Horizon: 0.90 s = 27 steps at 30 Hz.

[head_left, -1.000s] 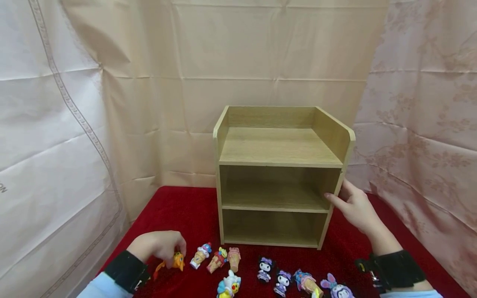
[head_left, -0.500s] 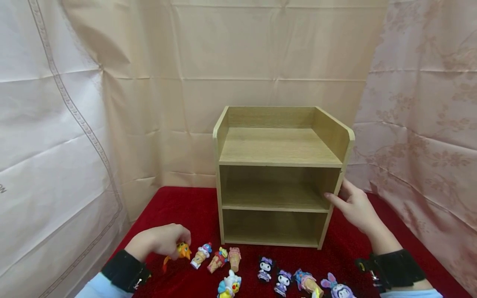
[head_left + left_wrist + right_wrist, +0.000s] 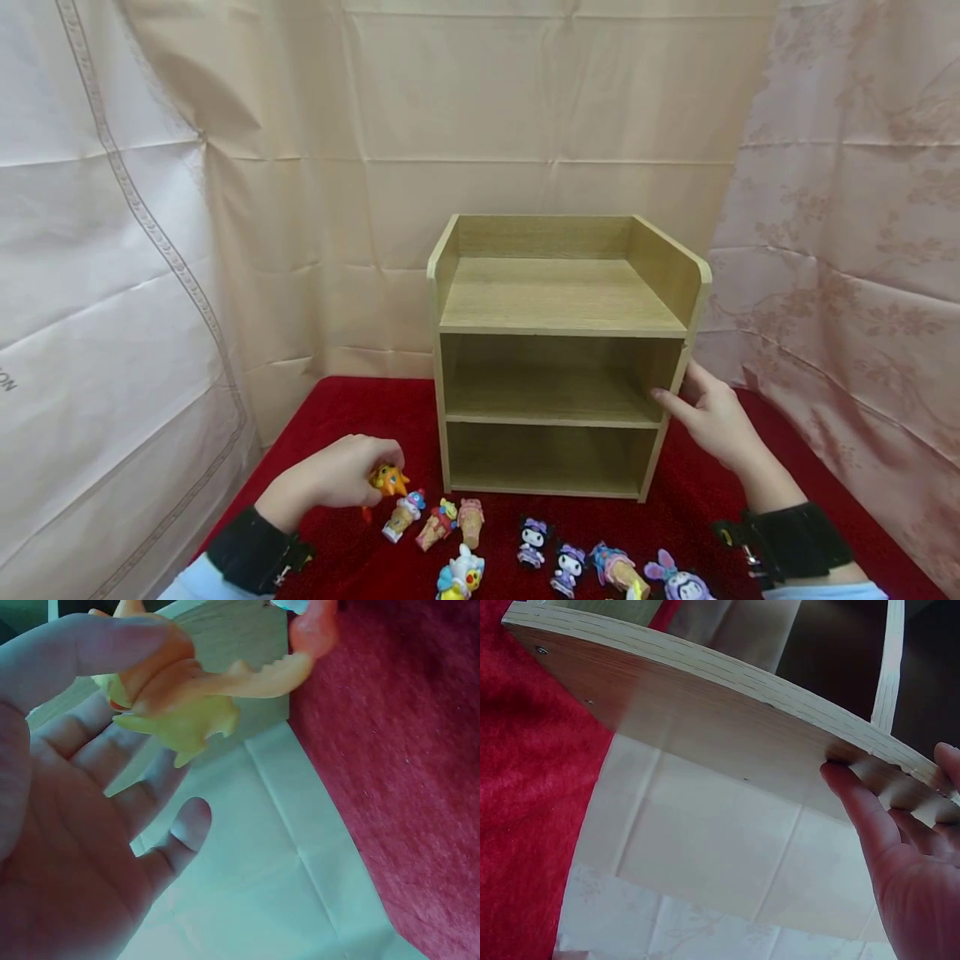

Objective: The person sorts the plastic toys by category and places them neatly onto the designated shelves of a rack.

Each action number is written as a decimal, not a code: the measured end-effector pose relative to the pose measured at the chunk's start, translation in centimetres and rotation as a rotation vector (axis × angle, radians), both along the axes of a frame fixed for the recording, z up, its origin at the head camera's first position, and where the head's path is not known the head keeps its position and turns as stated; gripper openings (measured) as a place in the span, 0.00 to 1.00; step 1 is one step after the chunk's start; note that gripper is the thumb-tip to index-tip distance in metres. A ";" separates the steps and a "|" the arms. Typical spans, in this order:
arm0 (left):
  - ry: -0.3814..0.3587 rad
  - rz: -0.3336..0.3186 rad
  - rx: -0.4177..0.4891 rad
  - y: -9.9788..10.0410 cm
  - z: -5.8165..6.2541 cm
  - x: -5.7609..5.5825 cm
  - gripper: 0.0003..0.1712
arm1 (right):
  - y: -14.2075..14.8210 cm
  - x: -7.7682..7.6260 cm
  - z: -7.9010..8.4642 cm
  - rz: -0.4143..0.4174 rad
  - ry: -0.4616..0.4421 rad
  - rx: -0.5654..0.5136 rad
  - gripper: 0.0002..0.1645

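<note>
My left hand (image 3: 341,472) pinches an orange toy figurine (image 3: 388,479) between thumb and fingers, just above the red cloth. In the left wrist view, this figurine (image 3: 161,671) shows a yellow underside and a long tail with a red tip. My right hand (image 3: 716,417) grips the right side panel of a small wooden shelf (image 3: 566,292), thumb at the front edge. The right wrist view has the fingertips (image 3: 844,776) against the panel's outer face (image 3: 705,727). The shelf stands upright with bare boards on all levels.
Several figurines lie before the shelf: ice-cream-cone ones (image 3: 403,515), a white-and-yellow one (image 3: 461,575), black-and-purple ones (image 3: 533,542) and a purple rabbit-eared one (image 3: 677,577). Red cloth (image 3: 375,408) covers the table. Cream (image 3: 525,100) and white (image 3: 97,375) sheets hang around it.
My left hand has carried the orange figurine right and farther back, from left of the row up to the nearest ice-cream-cone figurine. My right hand keeps its grip on the shelf.
</note>
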<state>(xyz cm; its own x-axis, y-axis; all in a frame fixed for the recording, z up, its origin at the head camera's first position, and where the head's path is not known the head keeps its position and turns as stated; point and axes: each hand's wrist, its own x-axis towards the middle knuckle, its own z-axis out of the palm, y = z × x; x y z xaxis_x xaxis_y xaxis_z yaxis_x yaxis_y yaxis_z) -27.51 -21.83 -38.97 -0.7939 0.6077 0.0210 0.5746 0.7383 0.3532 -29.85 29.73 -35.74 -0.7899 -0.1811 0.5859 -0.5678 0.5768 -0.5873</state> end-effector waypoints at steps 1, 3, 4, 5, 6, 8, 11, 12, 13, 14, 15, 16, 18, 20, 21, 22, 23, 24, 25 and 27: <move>0.008 0.003 0.008 0.1 0.1 0.0 0.22 | 0.0 0.0 0.0 0.001 0.000 0.002 0.40; 0.024 0.009 0.026 0.3 0.2 0.2 0.22 | 0.0 0.1 0.0 -0.001 -0.001 0.007 0.40; 0.029 0.012 0.035 0.4 0.2 0.2 0.22 | 0.0 0.1 0.0 -0.003 -0.001 0.009 0.40; 0.036 0.011 0.043 0.6 0.3 0.3 0.22 | 0.0 0.1 0.0 -0.006 -0.002 0.010 0.40; 0.039 0.010 0.053 0.7 0.4 0.4 0.22 | 0.0 0.1 0.0 -0.009 -0.001 0.012 0.40; 0.047 0.008 0.072 1.0 0.5 0.6 0.21 | 0.0 0.2 0.0 -0.012 0.002 0.021 0.39; 0.064 0.004 0.100 1.5 0.6 0.9 0.21 | -0.1 0.3 0.0 -0.012 0.005 0.029 0.39; 0.068 0.007 0.111 1.7 0.6 1.0 0.21 | -0.1 0.3 0.0 -0.010 0.002 0.027 0.39; 0.076 0.006 0.122 1.9 0.6 1.1 0.21 | -0.1 0.3 0.0 -0.009 0.000 0.026 0.39; 0.081 0.005 0.136 2.1 0.6 1.1 0.21 | -0.1 0.3 0.0 -0.007 -0.005 0.020 0.39; 0.089 0.005 0.150 2.3 0.6 1.2 0.21 | -0.1 0.2 0.0 -0.005 -0.005 0.019 0.39; 0.099 0.005 0.161 2.5 0.6 1.3 0.21 | 0.0 0.2 0.0 -0.005 -0.005 0.020 0.39; 0.125 0.005 0.185 2.8 0.5 1.4 0.22 | 0.0 0.2 0.0 -0.008 -0.005 0.021 0.39; 0.167 0.006 0.210 3.1 0.4 1.4 0.23 | 0.0 0.2 0.0 -0.012 -0.003 0.025 0.38; 0.193 0.009 0.223 3.3 0.3 1.3 0.23 | 0.0 0.2 -0.1 -0.016 -0.002 0.029 0.38; 0.216 0.010 0.241 3.5 0.3 1.3 0.24 | 0.0 0.2 -0.1 -0.019 -0.003 0.027 0.38; 0.238 0.009 0.264 3.6 0.2 1.3 0.24 | 0.0 0.2 -0.1 -0.021 -0.006 0.025 0.38; 0.257 0.007 0.292 3.8 0.2 1.2 0.25 | 0.0 0.2 -0.1 -0.023 -0.009 0.024 0.37; 0.273 0.005 0.322 4.0 0.2 1.2 0.25 | 0.0 0.1 -0.1 -0.023 -0.009 0.026 0.38; 0.296 -0.005 0.384 4.3 0.2 1.1 0.25 | 0.0 0.1 -0.2 -0.023 -0.007 0.036 0.38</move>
<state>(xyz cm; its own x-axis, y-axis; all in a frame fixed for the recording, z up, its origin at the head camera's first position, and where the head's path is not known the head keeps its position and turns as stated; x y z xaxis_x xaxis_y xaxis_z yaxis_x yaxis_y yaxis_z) -26.37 -17.53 -38.80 -0.7171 0.5158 0.4689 0.6947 0.5836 0.4204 -29.73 29.74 -35.91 -0.7980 -0.1832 0.5741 -0.5501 0.6104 -0.5698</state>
